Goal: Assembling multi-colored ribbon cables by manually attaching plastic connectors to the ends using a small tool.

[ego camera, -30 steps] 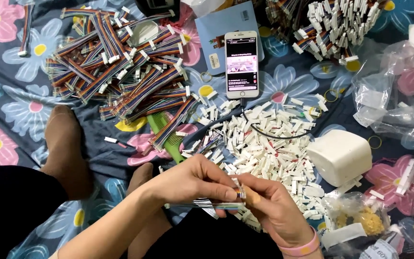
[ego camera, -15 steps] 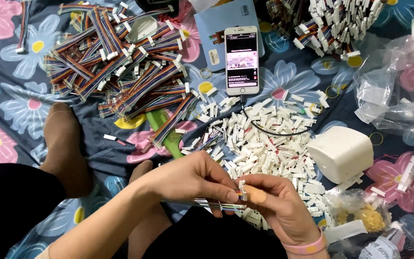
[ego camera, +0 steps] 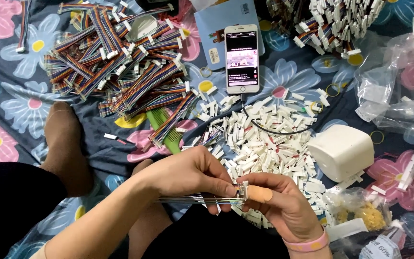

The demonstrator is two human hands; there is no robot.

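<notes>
Rainbow ribbon cable (ego camera: pixel 188 198) lies flat, long axis left to right — left hand (ego camera: pixel 188 175) pinches it near its right end, right hand (ego camera: pixel 276 201) nips the white connector (ego camera: pixel 241 191) there, over the lap.

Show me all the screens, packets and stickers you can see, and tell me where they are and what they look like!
White smartphone: top centre on the flowered cloth, upright rectangle, lit pinkish screen.
Light blue flat packet: partly under the phone, with a small white barcode sticker.
Clear crinkly plastic bags: right side, with white labels.
Small clear bag of yellow pieces: bottom right.
</notes>
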